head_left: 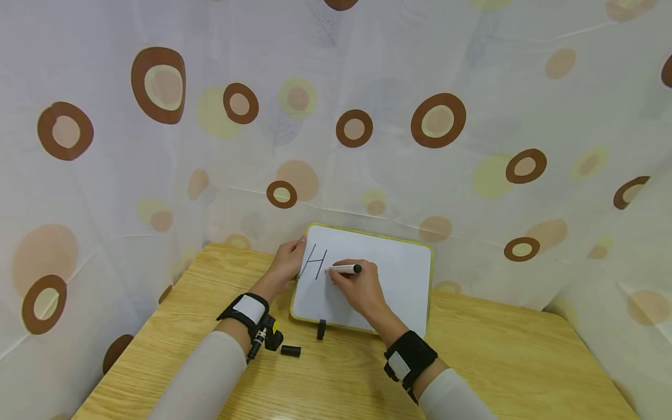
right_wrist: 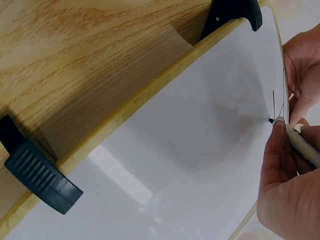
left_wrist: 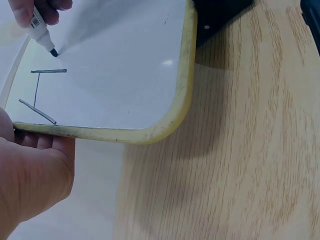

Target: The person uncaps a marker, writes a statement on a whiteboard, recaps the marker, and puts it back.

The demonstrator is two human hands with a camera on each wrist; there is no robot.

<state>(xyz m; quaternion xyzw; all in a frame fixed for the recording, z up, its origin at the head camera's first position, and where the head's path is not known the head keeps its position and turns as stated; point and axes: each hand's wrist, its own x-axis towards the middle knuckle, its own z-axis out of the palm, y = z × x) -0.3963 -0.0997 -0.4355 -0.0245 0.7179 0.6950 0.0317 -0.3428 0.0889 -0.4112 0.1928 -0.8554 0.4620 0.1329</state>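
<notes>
A whiteboard (head_left: 399, 274) with a yellow rim leans back on the table. My left hand (head_left: 286, 262) grips its left edge; in the left wrist view the fingers (left_wrist: 45, 142) reach behind the rim. My right hand (head_left: 362, 289) pinches a white marker (head_left: 343, 269) with a black end. In the left wrist view the marker's dark tip (left_wrist: 54, 52) is right at the board's surface, beside a black letter H (left_wrist: 37, 90). A small dark mark shows by the tip in the head view, just right of the H.
A black marker cap (head_left: 290, 350) lies on the wooden table (head_left: 504, 350) in front of the board. Dark stand clips (right_wrist: 45, 175) hook over the board's lower rim, one of them (head_left: 321, 329) near its left corner. A patterned curtain (head_left: 399, 175) hangs behind and at both sides.
</notes>
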